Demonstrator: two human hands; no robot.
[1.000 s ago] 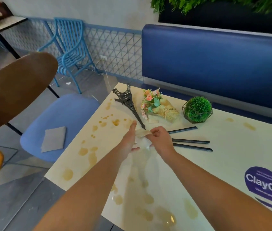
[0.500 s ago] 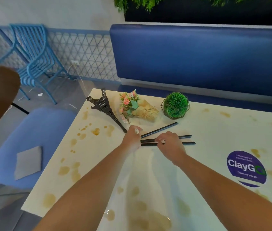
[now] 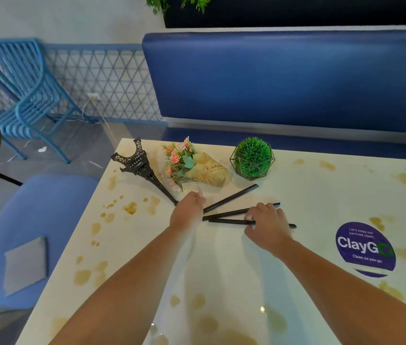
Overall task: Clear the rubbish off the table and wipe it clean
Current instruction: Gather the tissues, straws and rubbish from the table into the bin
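Note:
Three black straws lie fanned out on the cream table (image 3: 222, 270): a far one (image 3: 231, 197), a middle one (image 3: 224, 214) and a near one (image 3: 227, 221). My right hand (image 3: 266, 226) lies over the middle and near straws, and its thumb and fingers pinch the near one. My left hand (image 3: 188, 207) is curled into a fist at the straws' left ends; the tissue it took earlier is hidden inside. Brown spill stains (image 3: 131, 207) dot the tabletop.
A black Eiffel tower model (image 3: 142, 168), a wrapped flower bouquet (image 3: 192, 165) and a green ball plant (image 3: 253, 158) sit at the far edge. A purple ClayGo sticker (image 3: 365, 247) is on the right. A grey cloth (image 3: 26, 263) lies on the blue chair (image 3: 47, 207) to the left.
My left hand closed round the white tissue that both hands held. My right hand moved right onto the straws and now pinches the near one. The view has shifted right.

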